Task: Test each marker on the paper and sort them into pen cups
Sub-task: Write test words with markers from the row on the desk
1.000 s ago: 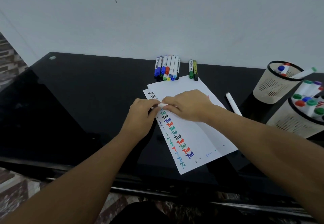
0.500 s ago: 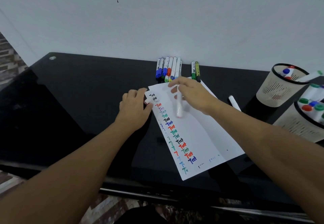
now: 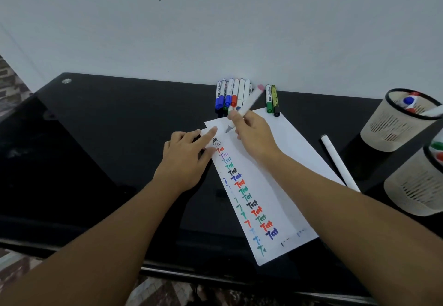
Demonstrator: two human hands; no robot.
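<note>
Testing step going on here: right hand [image 3: 254, 135] is gripping an uncapped white marker [image 3: 244, 106], tip hovering over the top of the paper [image 3: 282, 161], while left hand [image 3: 184, 159] is lying flat, pinning the sheet. Next it's needing a scribble, then a pen cup [image 3: 398, 123]

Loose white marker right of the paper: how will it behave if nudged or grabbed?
The white marker is a smooth round barrel lying flat on the glossy table, so it probably rolls or slides sideways when nudged. It looks slim and rigid, likely light. A pinch across the barrel should hold it.

Right hand [image 3: 255, 135] gripping marker [image 3: 247, 104], left hand [image 3: 185, 159] flat on paper [image 3: 287, 142]
</note>
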